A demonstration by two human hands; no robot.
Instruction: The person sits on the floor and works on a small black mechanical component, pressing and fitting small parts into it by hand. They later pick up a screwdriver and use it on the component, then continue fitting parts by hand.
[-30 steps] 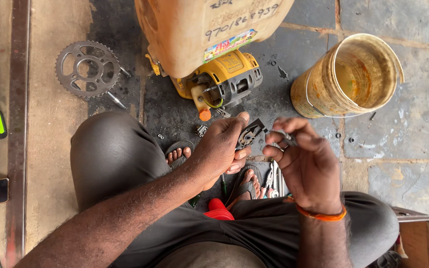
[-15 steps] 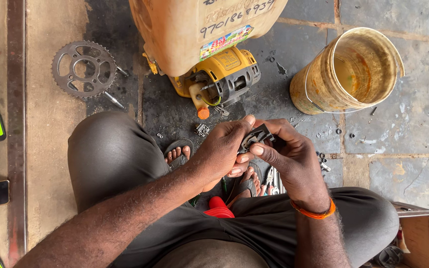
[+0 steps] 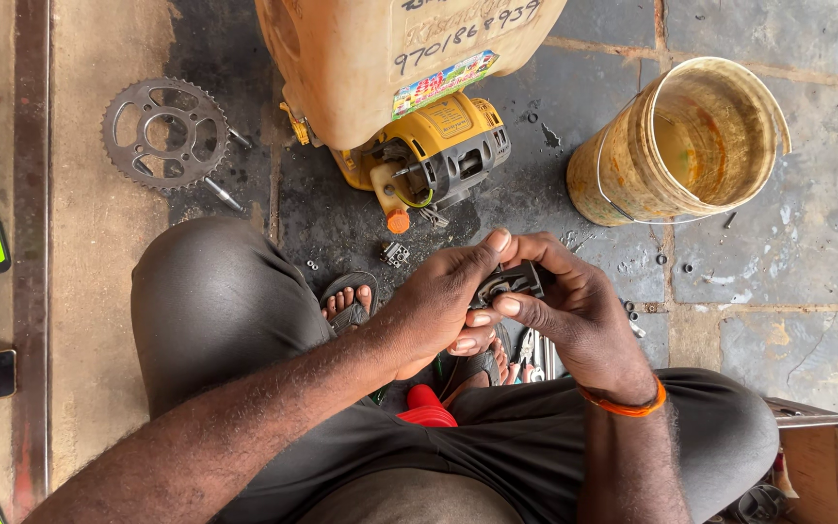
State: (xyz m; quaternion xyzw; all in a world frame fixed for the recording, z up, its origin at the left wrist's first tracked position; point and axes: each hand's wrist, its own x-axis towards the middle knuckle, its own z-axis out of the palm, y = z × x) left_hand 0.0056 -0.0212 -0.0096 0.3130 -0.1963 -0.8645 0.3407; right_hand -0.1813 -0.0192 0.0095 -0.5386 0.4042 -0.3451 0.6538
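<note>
1. A second ago the two hands were a little apart, the right one open-fingered beside the part; now the left hand and the right hand have closed in together at the centre of the frame.
2. Both hands have their grip clamped on one small dark metal part, held between them just above the knees. The left thumb lies along its upper edge and the right fingers wrap its right end.
3. The view has shifted slightly since the earlier frame; the things on the floor lie in the same order.
4. One toothed sprocket lies flat at the upper left of the frame, with two loose bolts just beside its right edge.
5. One yellowish plastic tank fills the top centre, with one yellow motor unit touching its lower edge.
6. One stained yellow bucket stands at the upper right, well apart from the hands.
7. One small metal piece rests on the dark floor just left of the left thumb.
8. One orange band circles the right wrist.
9. One sandalled foot shows just left of the left hand.
10. One red cap sits below the hands, between the knees.
</note>
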